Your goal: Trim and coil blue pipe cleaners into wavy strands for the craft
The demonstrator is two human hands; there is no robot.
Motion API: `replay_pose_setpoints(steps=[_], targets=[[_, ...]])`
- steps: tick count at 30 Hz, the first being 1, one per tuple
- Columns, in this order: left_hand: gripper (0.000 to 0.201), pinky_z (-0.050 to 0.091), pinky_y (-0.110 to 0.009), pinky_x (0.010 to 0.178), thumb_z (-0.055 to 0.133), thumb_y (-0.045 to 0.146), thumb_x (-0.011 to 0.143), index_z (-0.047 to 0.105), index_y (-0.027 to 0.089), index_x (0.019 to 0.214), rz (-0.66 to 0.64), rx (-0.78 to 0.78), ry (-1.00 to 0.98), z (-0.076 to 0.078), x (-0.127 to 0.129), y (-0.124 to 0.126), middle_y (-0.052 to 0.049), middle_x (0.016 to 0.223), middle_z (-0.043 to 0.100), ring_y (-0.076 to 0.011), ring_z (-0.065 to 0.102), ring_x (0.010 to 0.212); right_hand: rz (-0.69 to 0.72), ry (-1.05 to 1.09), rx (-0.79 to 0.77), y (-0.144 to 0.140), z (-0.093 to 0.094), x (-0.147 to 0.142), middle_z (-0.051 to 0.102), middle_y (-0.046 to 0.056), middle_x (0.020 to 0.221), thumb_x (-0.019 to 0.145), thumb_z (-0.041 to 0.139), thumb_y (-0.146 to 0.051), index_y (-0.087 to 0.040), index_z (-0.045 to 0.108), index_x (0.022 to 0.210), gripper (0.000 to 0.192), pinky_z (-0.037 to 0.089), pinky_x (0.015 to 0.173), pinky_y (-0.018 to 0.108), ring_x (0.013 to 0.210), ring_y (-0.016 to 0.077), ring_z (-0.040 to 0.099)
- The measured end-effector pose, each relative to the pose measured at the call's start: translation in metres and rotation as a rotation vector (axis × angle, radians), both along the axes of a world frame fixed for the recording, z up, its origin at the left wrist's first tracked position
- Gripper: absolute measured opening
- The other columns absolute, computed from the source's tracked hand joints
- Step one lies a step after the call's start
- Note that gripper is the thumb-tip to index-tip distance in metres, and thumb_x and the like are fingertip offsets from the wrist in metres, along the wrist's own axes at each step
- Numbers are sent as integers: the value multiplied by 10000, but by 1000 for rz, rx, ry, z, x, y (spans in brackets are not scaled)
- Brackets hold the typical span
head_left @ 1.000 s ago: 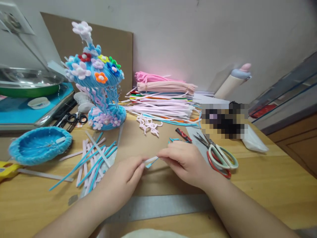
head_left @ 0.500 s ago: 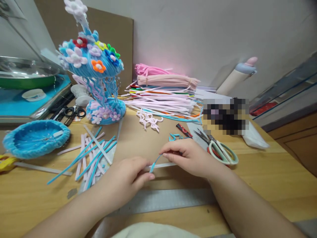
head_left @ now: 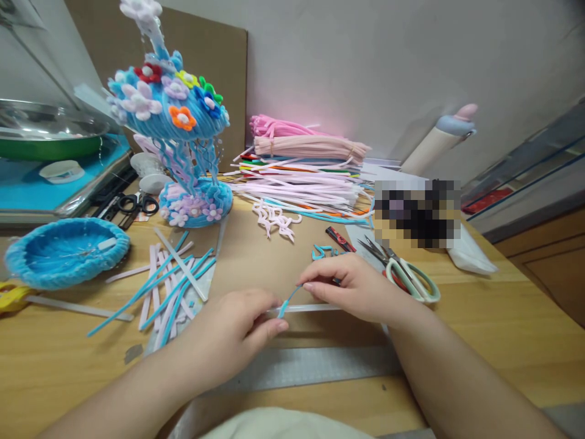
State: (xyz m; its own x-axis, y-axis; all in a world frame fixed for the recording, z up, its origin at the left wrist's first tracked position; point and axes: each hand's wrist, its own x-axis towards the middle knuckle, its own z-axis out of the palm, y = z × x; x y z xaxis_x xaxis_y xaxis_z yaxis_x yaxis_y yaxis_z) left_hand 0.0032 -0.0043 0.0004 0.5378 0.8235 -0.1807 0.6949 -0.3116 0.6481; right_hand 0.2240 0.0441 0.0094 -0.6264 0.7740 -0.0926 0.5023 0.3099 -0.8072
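Note:
My left hand (head_left: 242,323) is closed on a thin, translucent white stick (head_left: 315,308) that looks like a hot glue stick, held level above the brown board. A short blue pipe cleaner (head_left: 283,309) is bent over the stick beside my left thumb and forefinger. Between its thumb and fingertips, my right hand (head_left: 351,286) pinches the upper end of that pipe cleaner, drawn up at a slant. Just beyond the right hand lie curled blue pipe cleaner pieces (head_left: 322,250) and a red and black tool (head_left: 340,239).
Scissors (head_left: 402,268) lie at right. Cut pink and blue pipe cleaners (head_left: 159,286) are scattered at left, near a blue fuzzy bowl shape (head_left: 66,250). Behind stand a flowered blue ornament (head_left: 169,113) and pipe cleaner bundles (head_left: 306,149). Wavy pink pieces (head_left: 274,219) lie on the board (head_left: 247,262).
Both hands keep their grips and have barely moved. The stick and blue pipe cleaner have shifted very slightly to the right.

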Motion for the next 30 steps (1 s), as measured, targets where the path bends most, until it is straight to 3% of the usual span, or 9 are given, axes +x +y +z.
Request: replay_pose_setpoints(steps=[6, 10, 12, 16, 19, 22, 25, 27, 30], targets=[[311, 283, -235, 575, 409, 356, 934, 507, 186, 693, -32, 33, -1, -4, -2, 3, 38, 662, 512, -112, 467, 634, 14, -1, -27, 0, -3, 1, 585, -19, 652, 866, 531, -284, -169, 695, 908, 204, 340, 534, 196, 585, 88, 457], [331, 304, -216, 560, 428, 349, 930, 511, 180, 658, -52, 4, -138, 0, -3, 3, 48, 626, 487, -93, 469, 605, 1, 75, -107, 2, -4, 2, 606, -6, 660, 846, 560, -308, -156, 693, 881, 205, 382, 547, 203, 593, 101, 495], [337, 321, -207, 550, 429, 347, 930, 544, 180, 661, 10, 21, -217, 3, -5, 3, 49, 603, 473, -88, 472, 584, -25, 98, -89, 1, -5, -1, 647, 10, 699, 844, 562, -290, -155, 695, 862, 190, 411, 578, 210, 636, 117, 552], [240, 374, -206, 607, 473, 332, 911, 644, 200, 807, 249, 190, -246, -1, -12, 5, 28, 702, 610, -109, 555, 667, -30, -25, 180, -14, -8, -16, 709, 28, 869, 886, 500, -226, -193, 683, 930, 191, 424, 698, 239, 795, 145, 623], [227, 389, -236, 647, 468, 325, 911, 658, 210, 865, 297, 313, -100, -7, -13, 6, -2, 775, 660, -144, 587, 730, 58, -222, 459, -30, -11, -27, 689, 40, 798, 889, 458, -183, -174, 645, 920, 190, 384, 632, 264, 713, 155, 603], [248, 354, -269, 589, 428, 309, 924, 654, 210, 897, 215, 442, 163, -8, -10, 2, -21, 738, 642, -176, 582, 705, 122, -338, 672, -43, -12, -33, 622, 30, 664, 847, 457, -148, -167, 595, 759, 164, 317, 558, 290, 593, 155, 526], [196, 306, -298, 557, 447, 189, 895, 634, 220, 947, 22, 551, 361, -4, -5, -2, -17, 743, 630, -196, 561, 686, 206, -323, 787, -48, -7, -32, 603, 27, 670, 841, 457, -155, -171, 578, 740, 158, 297, 563, 299, 589, 153, 489], [191, 291, -313, 560, 469, 129, 865, 623, 219, 933, -116, 587, 387, -1, -4, -4, -12, 746, 621, -200, 536, 678, 234, -287, 788, -44, 0, -27, 603, 27, 691, 862, 457, -175, -169, 587, 756, 168, 292, 569, 292, 613, 149, 487], [169, 279, -317, 561, 456, 154, 891, 614, 213, 887, -262, 572, 267, 4, -5, -3, -5, 717, 595, -183, 502, 657, 211, -183, 659, -31, 9, -17, 608, 17, 701, 892, 470, -200, -168, 613, 791, 178, 308, 588, 269, 653, 133, 508]])
